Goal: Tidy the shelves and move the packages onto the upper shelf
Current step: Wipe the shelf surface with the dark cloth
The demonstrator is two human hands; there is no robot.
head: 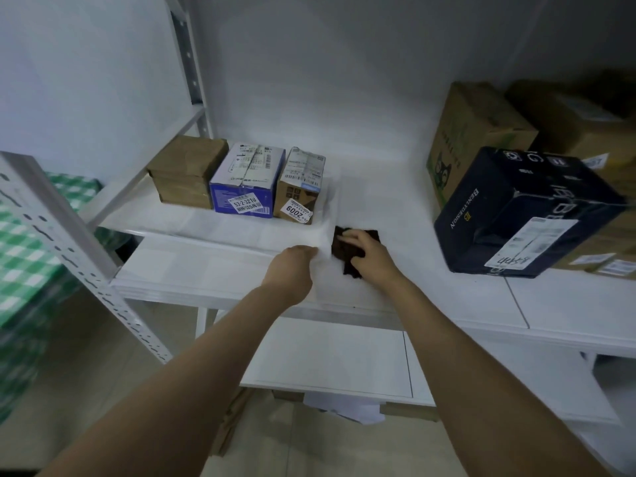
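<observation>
1. Sitting in a row at ten o'clock from the hands, three small packages touch side by side on the shelf: a plain brown box, a blue-and-white box and a labelled brown box. All three rest on one white sheet.
2. They look light and stiff, being taped cardboard. Each should lift cleanly by its opposite side walls, since the glossy labels may be slippery.
3. At two o'clock stand one navy box and one tall green-printed carton. At least two more cartons sit behind, blurred. These look bulkier and probably need both hands under the bottom edges.
4. The left hand pinches the sheet's near edge. The right hand lies with fingers spread flat, pressing one dark cloth on the shelf just beside the sheet.
5. At six o'clock a lower shelf shows.
</observation>
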